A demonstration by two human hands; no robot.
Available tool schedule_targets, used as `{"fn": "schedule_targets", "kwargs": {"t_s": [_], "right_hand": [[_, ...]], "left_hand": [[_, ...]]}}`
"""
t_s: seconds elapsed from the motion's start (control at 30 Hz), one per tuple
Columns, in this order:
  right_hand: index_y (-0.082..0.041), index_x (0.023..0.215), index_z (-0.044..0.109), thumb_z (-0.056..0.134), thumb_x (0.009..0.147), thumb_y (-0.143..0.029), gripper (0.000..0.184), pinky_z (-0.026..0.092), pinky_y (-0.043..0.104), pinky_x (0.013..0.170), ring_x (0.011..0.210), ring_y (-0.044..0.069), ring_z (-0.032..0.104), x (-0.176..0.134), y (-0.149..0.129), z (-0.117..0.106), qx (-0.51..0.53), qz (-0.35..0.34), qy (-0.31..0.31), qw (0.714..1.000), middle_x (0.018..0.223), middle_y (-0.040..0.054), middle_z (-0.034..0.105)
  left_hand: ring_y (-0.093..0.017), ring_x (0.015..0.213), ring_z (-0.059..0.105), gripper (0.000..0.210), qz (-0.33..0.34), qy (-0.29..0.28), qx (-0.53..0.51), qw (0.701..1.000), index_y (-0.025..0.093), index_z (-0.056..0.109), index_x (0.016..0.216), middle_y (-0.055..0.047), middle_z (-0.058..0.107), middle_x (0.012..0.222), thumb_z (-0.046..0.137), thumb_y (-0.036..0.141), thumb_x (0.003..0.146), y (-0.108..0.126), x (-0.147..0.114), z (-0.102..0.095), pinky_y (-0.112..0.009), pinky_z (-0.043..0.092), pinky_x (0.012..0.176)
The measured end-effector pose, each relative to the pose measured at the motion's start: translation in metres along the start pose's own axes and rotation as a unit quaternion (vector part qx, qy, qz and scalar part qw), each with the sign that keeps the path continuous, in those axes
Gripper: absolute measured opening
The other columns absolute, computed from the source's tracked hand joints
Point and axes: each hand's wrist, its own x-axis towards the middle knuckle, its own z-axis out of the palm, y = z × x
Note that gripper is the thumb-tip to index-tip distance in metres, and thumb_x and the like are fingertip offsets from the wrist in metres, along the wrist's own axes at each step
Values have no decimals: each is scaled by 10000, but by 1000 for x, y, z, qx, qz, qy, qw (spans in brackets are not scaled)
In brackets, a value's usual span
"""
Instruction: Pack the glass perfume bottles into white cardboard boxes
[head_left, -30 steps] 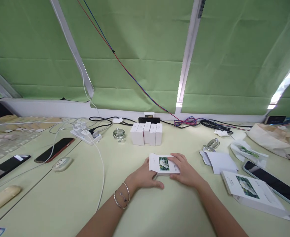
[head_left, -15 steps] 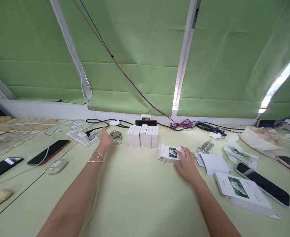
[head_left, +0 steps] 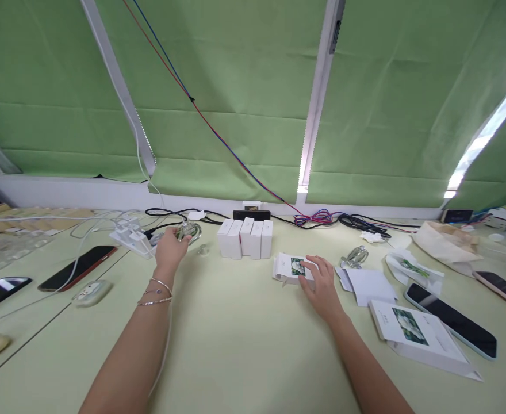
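Observation:
My left hand is closed on the near side of a shiny, partly see-through rounded object, lifted slightly off the table. What exactly it is, I cannot make out. A small clear round piece lies just right of that hand. My right hand has its fingers spread, with the fingertips touching the right end of a small white box printed with a flower picture. Between the hands, farther back, several plain white boxes stand upright in a row. A similar shiny object lies beyond my right hand.
Right of my right hand are folded white paper, a larger flower-printed box and a phone. A power strip, two phones and a pale oval case are at left. Cables run along the back edge.
My left hand has closed on the shiny object and raised it slightly leftward, exposing the small clear piece. My right hand remains at the box, its fingers a little more lifted. The view has shifted slightly.

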Motion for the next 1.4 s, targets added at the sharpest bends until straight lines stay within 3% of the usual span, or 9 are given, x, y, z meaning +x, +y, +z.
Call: {"fn": "schedule_targets", "kwargs": {"t_s": [0.1, 0.2, 0.37, 0.5, 0.6, 0.7, 0.87, 1.13, 1.4], "right_hand": [[-226, 1083, 537, 400, 887, -313, 255, 407, 434, 951, 1106, 249, 494, -3, -10, -5, 101, -28, -39, 994, 1129, 101, 570], [-221, 1121, 507, 441, 876, -341, 281, 477, 369, 846, 952, 211, 565, -8, -22, -3, 185, -26, -112, 976, 1090, 93, 586], [-209, 1265, 382, 595, 778, -358, 551, 489, 336, 831, 973, 200, 574, -16, -40, 9, 275, -19, -178, 945, 1205, 90, 561], [-204, 1157, 483, 533, 818, -299, 356, 481, 330, 802, 925, 203, 600, -15, -42, 13, 267, -5, -202, 942, 1071, 65, 637], [-196, 1126, 506, 523, 814, -272, 322, 472, 355, 817, 931, 222, 608, -14, -37, 12, 250, 3, -220, 943, 1050, 73, 652], [-189, 1122, 517, 529, 801, -253, 327, 454, 385, 865, 974, 235, 602, -12, -35, 10, 244, 8, -239, 940, 1076, 81, 650], [-200, 1099, 533, 532, 787, -228, 314, 456, 369, 845, 932, 217, 604, -11, -39, 10, 250, 4, -246, 937, 1032, 58, 656], [-201, 1097, 534, 537, 781, -216, 317, 456, 358, 829, 917, 211, 600, -10, -40, 11, 246, 6, -253, 936, 1019, 50, 655], [-180, 1183, 507, 536, 791, -249, 399, 401, 441, 945, 1086, 267, 557, -11, -32, 14, 213, 25, -232, 949, 1188, 99, 613]], "left_hand": [[-285, 904, 633, 366, 52, -72, -13, 996, 165, 594, 973, -82, 665, 1000, 708, 288, 648, 18, -19, -26, -356, 485, 767], [-211, 792, 644, 252, 171, -234, -76, 954, 191, 601, 862, -24, 668, 936, 662, 284, 637, 41, -58, -33, -305, 487, 731], [-191, 727, 635, 211, 245, -386, -142, 878, 207, 580, 825, -5, 670, 874, 621, 240, 620, 77, -134, -1, -286, 484, 637], [-183, 728, 640, 236, 269, -448, -156, 838, 210, 602, 850, 6, 684, 873, 651, 238, 620, 84, -155, 24, -268, 480, 619], [-180, 804, 652, 195, 270, -422, -134, 855, 229, 648, 851, 12, 700, 888, 622, 360, 709, 73, -138, 30, -260, 501, 710], [-219, 947, 626, 308, 191, -252, -81, 945, 185, 620, 988, -66, 670, 1035, 446, 393, 843, 51, -100, 31, -319, 472, 854], [-337, 1312, 309, 658, 100, -88, -8, 991, -16, 228, 1355, -276, 353, 1373, 469, 300, 830, 12, -43, 42, -458, 281, 1045], [-296, 975, 567, 322, 123, -143, 36, 981, 121, 565, 1064, -138, 626, 928, 435, 132, 769, -8, -24, 61, -397, 435, 834], [-194, 779, 586, 289, 280, -283, -31, 917, 174, 629, 909, -43, 620, 826, 462, 81, 692, 28, -90, 67, -290, 445, 751]]}}
